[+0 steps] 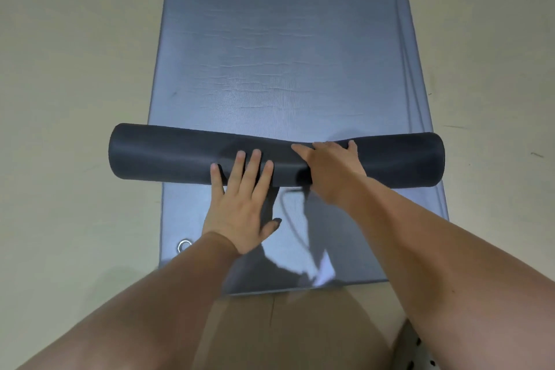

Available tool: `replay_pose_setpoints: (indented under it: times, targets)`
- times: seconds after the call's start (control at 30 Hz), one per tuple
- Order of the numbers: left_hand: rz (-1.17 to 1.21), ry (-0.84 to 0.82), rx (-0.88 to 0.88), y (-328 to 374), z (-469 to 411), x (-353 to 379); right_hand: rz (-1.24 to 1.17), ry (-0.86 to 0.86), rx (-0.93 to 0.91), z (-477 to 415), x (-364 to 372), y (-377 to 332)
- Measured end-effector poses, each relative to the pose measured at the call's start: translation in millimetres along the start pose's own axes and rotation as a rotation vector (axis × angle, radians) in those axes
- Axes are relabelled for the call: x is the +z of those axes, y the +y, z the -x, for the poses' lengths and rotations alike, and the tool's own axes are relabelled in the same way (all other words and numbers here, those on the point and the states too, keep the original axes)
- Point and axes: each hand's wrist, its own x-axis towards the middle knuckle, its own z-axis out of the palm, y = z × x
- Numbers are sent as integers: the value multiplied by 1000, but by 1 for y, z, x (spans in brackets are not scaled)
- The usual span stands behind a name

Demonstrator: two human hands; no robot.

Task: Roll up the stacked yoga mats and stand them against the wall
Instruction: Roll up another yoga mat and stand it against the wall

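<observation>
A pale beige floor (75, 69) fills the view, and a stack of mats (285, 39) is laid flat on it, running lengthwise away from the person. The stack is grey-blue with a faint sheen, and fine creases are seen across its upper surface. Along its right side, the edges of several layers are shown slightly offset from one another.

The near end of the top mat is wound into a roll (168, 153), which lies crosswise on the stack, roughly midway up the view. The roll is darker than the flat surface, almost charcoal, and matt. Both of its ends overhang the sides of the stack, the left end further. It is thick at the ends and dented inward right of centre.

The left hand (243, 207) is laid flat against the near side of the roll, palm down, with the fingers straight and spread and the fingertips resting on it; nothing is grasped. The right hand (330, 171) is draped over the dented part, with its fingers curled over the top of the roll, so that the roll is gripped.

A small metal eyelet (183, 245) is set in the near left corner of the stack.
</observation>
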Motion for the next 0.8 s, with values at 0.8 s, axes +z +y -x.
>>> replay_pose_setpoints:
  times: [0.8]
  targets:
    - [52, -257, -70, -8, -96, -40, -49, 435, 114, 43, 61, -11]
